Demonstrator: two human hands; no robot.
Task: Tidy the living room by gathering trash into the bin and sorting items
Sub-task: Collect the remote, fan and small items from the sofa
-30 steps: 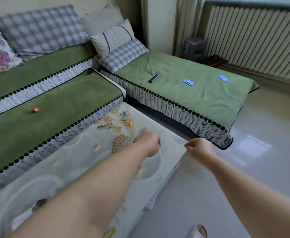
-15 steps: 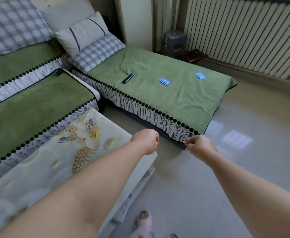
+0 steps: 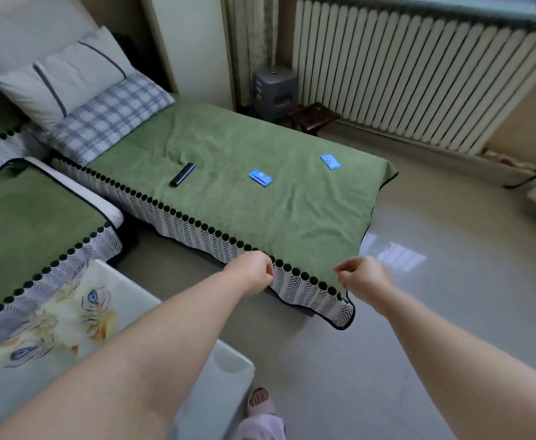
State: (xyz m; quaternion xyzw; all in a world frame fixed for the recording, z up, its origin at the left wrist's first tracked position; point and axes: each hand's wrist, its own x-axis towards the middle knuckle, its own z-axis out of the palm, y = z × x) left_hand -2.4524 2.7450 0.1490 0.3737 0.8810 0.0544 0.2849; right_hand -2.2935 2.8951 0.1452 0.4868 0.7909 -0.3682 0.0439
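Hovering curled left hand [image 3: 255,272], right hand [image 3: 365,277], near sofa cover [image 3: 260,214] hem, floor [image 3: 457,312] beside

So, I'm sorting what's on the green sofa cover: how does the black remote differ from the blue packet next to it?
The remote is black, long and slim; the blue packet is bright blue, flat and broader. The remote lies nearer the plaid pillow; the packet lies further towards the cover's free end. Both lie untouched on the green cover.
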